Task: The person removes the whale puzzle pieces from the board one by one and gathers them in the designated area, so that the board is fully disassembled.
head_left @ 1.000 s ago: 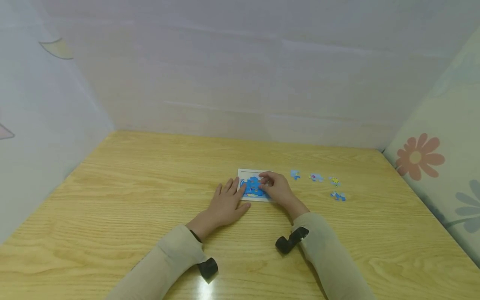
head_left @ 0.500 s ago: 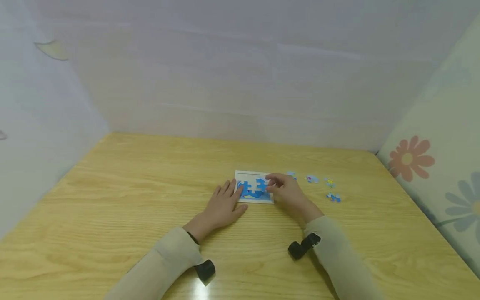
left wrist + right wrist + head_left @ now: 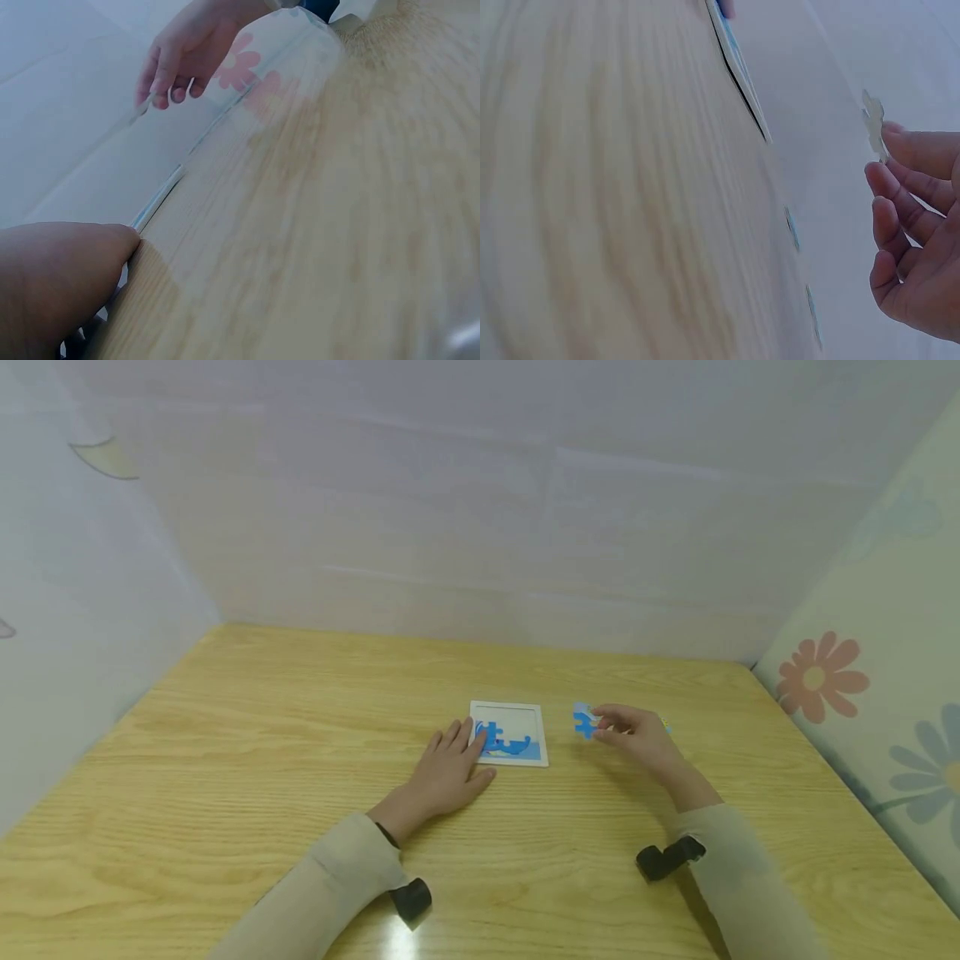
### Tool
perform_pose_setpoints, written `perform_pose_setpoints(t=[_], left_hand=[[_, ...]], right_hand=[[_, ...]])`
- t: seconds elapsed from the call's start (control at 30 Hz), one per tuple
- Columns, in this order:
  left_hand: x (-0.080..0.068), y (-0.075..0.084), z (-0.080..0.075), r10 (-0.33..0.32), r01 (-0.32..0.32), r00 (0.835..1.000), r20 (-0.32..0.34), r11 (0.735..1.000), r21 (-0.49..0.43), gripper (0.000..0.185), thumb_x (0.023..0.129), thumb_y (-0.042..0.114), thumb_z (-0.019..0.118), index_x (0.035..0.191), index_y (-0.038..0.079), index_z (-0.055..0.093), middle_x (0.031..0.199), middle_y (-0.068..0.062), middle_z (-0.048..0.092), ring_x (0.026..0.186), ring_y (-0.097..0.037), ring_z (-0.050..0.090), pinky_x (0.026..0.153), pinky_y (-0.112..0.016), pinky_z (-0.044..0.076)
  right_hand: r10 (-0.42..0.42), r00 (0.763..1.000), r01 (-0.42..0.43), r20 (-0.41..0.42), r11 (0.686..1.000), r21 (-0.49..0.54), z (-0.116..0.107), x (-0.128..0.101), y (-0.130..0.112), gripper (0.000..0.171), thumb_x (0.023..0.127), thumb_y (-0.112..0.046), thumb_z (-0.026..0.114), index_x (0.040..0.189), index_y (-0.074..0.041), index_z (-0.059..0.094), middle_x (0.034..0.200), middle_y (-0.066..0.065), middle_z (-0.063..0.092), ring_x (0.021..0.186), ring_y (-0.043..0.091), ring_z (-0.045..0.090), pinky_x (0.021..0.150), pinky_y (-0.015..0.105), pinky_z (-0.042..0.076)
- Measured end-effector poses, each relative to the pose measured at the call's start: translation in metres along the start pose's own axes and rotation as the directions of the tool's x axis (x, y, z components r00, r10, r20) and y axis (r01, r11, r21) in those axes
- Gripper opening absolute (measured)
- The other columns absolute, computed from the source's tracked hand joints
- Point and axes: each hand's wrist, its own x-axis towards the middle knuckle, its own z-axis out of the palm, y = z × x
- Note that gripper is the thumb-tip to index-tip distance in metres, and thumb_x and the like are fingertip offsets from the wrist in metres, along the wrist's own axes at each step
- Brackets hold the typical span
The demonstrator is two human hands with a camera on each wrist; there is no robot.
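My right hand (image 3: 637, 735) is raised to the right of the puzzle tray, pinching a blue jigsaw piece (image 3: 583, 723) between thumb and fingertips. In the right wrist view that piece (image 3: 875, 126) appears nearly edge-on, above the table. The white-framed puzzle tray (image 3: 545, 743) lies flat, with joined blue jigsaw pieces (image 3: 513, 747) along its lower and left part and a pale bare area above. My left hand (image 3: 446, 768) lies spread, fingers extended over the tray's left edge. The left wrist view shows the right hand (image 3: 187, 56) from below.
A jigsaw piece with yellow on it (image 3: 666, 724) peeks out behind the right hand, which hides others there. Low in the right wrist view, one piece (image 3: 793, 229) and another (image 3: 814, 316) lie flat on the wooden table (image 3: 300, 710). Pale walls enclose the back and sides.
My right hand has taken a blue jigsaw piece out of the tray and carried it to the right, over the loose pieces. The left hand keeps its place on the tray.
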Motion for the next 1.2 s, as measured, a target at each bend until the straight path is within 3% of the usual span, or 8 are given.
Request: perform_pose_setpoints(t=[0.13, 0.37, 0.6, 0.73, 1.03, 1.2], left_hand=[[0.0, -0.001, 0.0, 0.001, -0.001, 1.0, -0.001, 1.0, -0.001, 0.063, 0.097, 0.04, 0.043, 0.146, 0.003, 0.029, 0.154, -0.022, 0.016, 0.143, -0.038, 0.014, 0.114, -0.055, 0.013], [0.0, -0.001, 0.002, 0.003, -0.003, 1.0, 0.007, 1.0, 0.001, 0.063, 0.097, 0.04, 0.042, 0.146, 0.003, 0.029, 0.154, -0.022, 0.016, 0.143, -0.038, 0.013, 0.114, -0.055, 0.013], [0.001, -0.001, 0.004, 0.006, -0.005, 1.0, 0.005, 1.0, -0.002, 0.063, 0.097, 0.04, 0.042, 0.146, 0.004, 0.028, 0.154, -0.022, 0.015, 0.143, -0.038, 0.013, 0.114, -0.055, 0.014], [0.001, -0.001, 0.002, 0.002, -0.002, 1.0, 0.002, 1.0, 0.0, 0.063, 0.097, 0.041, 0.042, 0.147, 0.004, 0.027, 0.154, -0.021, 0.014, 0.143, -0.038, 0.012, 0.114, -0.054, 0.013], [0.002, -0.002, 0.002, 0.001, -0.001, 1.0, 0.003, 1.0, 0.009, 0.064, 0.097, 0.042, 0.042, 0.147, 0.005, 0.027, 0.155, -0.02, 0.015, 0.143, -0.037, 0.012, 0.114, -0.054, 0.013], [0.002, -0.003, 0.003, 0.0, 0.0, 1.0, -0.001, 1.0, 0.009, 0.064, 0.097, 0.042, 0.042, 0.147, 0.005, 0.027, 0.154, -0.021, 0.015, 0.143, -0.037, 0.013, 0.114, -0.055, 0.014]], right_hand=[[0.009, 0.999, -0.01, -0.042, 1.0, -0.016, -0.015, -0.009, 0.014, 0.038, 0.09, -0.018, 0.062, 0.124, -0.001, 0.058, 0.097, 0.009, 0.06, 0.081, 0.008, 0.053, 0.07, 0.027, 0.048], [0.112, 0.99, -0.109, -0.09, 0.993, 0.032, -0.037, -0.024, 0.038, 0.045, 0.092, -0.026, 0.059, 0.129, -0.001, 0.053, 0.092, -0.016, 0.057, 0.082, 0.001, 0.055, 0.071, 0.023, 0.048], [0.133, 0.987, -0.131, -0.095, 0.991, 0.03, -0.048, -0.03, 0.047, 0.046, 0.093, -0.021, 0.057, 0.129, 0.006, 0.049, 0.089, -0.016, 0.057, 0.08, -0.005, 0.052, 0.072, 0.022, 0.047], [0.138, 0.989, -0.136, -0.057, 0.99, 0.032, -0.05, -0.029, 0.05, 0.045, 0.093, -0.021, 0.057, 0.129, 0.006, 0.049, 0.09, -0.017, 0.055, 0.084, -0.004, 0.052, 0.075, 0.019, 0.046], [0.154, 0.988, -0.154, -0.016, 0.988, 0.006, -0.045, -0.025, 0.06, 0.043, 0.091, -0.02, 0.061, 0.125, 0.006, 0.053, 0.094, -0.006, 0.059, 0.085, -0.003, 0.051, 0.077, 0.017, 0.045], [0.162, 0.987, -0.162, -0.003, 0.986, -0.033, -0.038, -0.023, 0.062, 0.042, 0.09, -0.021, 0.061, 0.124, 0.003, 0.055, 0.107, 0.013, 0.058, 0.092, 0.012, 0.053, 0.079, 0.026, 0.046]])
